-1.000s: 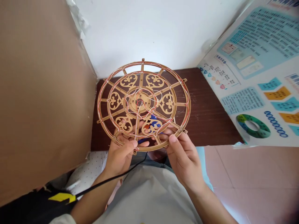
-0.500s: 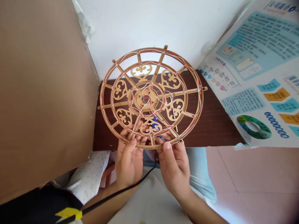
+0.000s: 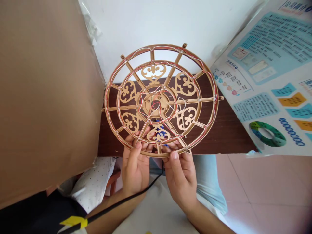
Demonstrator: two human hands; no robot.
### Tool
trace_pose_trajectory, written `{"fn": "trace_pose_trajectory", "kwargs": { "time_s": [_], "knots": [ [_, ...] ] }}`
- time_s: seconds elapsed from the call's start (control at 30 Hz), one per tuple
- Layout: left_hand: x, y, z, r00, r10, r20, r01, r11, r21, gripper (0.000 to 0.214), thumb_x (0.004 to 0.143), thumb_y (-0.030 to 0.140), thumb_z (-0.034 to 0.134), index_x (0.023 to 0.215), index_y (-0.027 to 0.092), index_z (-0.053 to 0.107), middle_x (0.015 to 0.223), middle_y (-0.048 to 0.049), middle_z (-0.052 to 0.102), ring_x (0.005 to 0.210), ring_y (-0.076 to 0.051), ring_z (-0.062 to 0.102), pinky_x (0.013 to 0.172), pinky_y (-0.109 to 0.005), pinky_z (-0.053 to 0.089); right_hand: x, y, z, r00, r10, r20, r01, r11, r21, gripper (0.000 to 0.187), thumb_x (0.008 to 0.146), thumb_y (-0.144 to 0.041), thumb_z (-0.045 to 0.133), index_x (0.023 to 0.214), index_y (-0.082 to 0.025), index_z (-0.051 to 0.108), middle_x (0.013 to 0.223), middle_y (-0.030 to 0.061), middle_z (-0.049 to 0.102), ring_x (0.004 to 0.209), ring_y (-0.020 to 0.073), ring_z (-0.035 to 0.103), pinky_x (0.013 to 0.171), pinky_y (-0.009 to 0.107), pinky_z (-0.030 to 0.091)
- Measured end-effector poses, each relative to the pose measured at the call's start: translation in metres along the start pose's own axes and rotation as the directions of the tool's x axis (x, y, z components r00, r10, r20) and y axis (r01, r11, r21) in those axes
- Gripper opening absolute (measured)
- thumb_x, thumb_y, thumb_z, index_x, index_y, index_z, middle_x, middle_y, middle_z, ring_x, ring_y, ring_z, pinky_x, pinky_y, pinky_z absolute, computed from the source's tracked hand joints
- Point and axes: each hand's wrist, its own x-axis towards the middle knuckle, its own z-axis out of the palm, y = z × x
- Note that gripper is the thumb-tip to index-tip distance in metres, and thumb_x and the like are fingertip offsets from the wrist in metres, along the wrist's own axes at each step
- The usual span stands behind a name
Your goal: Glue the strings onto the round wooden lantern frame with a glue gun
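Observation:
Both hands hold up a round golden openwork frame (image 3: 159, 99) with scroll ornaments, spokes and thin red and white wires running along its rings. My left hand (image 3: 135, 169) grips the frame's near rim at the lower left, thumb on top and fingers behind. My right hand (image 3: 180, 175) grips the near rim just to the right in the same way. A small blue part (image 3: 161, 130) shows through the ornaments by my fingers. The frame is tilted up toward me above a dark wooden table (image 3: 224, 130).
A large brown cardboard sheet (image 3: 46, 97) stands at the left. A printed poster (image 3: 268, 74) with blue and orange graphics leans at the right. A white wall (image 3: 158, 26) is behind the table. A black cable (image 3: 117, 204) crosses my left forearm. Pink floor tiles (image 3: 268, 188) lie at lower right.
The frame has been raised and tilted up, and has turned slightly clockwise. Both hands moved closer together along the near rim and keep their grip.

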Motion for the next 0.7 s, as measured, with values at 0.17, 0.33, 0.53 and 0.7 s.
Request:
{"fn": "trace_pose_trajectory", "kwargs": {
  "time_s": [0.17,0.33,0.53,0.7],
  "knots": [
    [0.001,-0.001,0.003,0.999,0.015,-0.032,-0.016,1.000,-0.010,0.017,0.094,0.025,0.077,0.110,0.028,0.081,0.115,-0.0047,0.084,0.111,-0.020,0.079,0.097,-0.032,0.062,0.001,0.003,0.000,0.999,-0.035,-0.027,0.037,0.998,0.049,0.025,0.111,-0.042,0.065,0.135,-0.037,0.067,0.137,0.0035,0.075,0.127,0.0237,0.072,0.118,0.048,0.055],
    [0.001,-0.001,0.003,0.999,0.006,-0.039,-0.005,1.000,0.011,0.018,0.091,0.026,0.081,0.109,0.028,0.081,0.113,-0.0045,0.085,0.109,-0.020,0.079,0.097,-0.032,0.063,-0.001,0.004,-0.003,0.996,-0.023,-0.086,0.026,0.999,0.026,0.026,0.108,-0.043,0.069,0.133,-0.037,0.068,0.136,0.0031,0.076,0.125,0.0242,0.073,0.116,0.050,0.057],
    [0.001,0.006,0.002,0.996,-0.084,0.033,0.084,0.996,0.021,0.016,0.092,0.025,0.080,0.107,0.027,0.081,0.121,-0.0048,0.083,0.112,-0.017,0.079,0.103,-0.028,0.061,0.004,-0.004,-0.005,0.995,-0.050,-0.090,0.047,0.998,-0.035,0.025,0.108,-0.047,0.068,0.130,-0.034,0.070,0.132,0.0056,0.077,0.126,0.0258,0.071,0.117,0.050,0.055],
    [0.002,0.019,-0.005,0.969,-0.183,0.164,0.174,0.982,0.068,0.032,0.087,0.023,0.081,0.118,0.029,0.080,0.141,-0.0056,0.076,0.125,-0.024,0.075,0.113,-0.041,0.060,0.017,-0.015,-0.006,0.996,-0.079,-0.033,0.078,0.997,-0.015,0.026,0.108,-0.048,0.067,0.130,-0.035,0.072,0.134,0.0053,0.075,0.130,0.0257,0.068,0.118,0.049,0.053]
  ]
}}
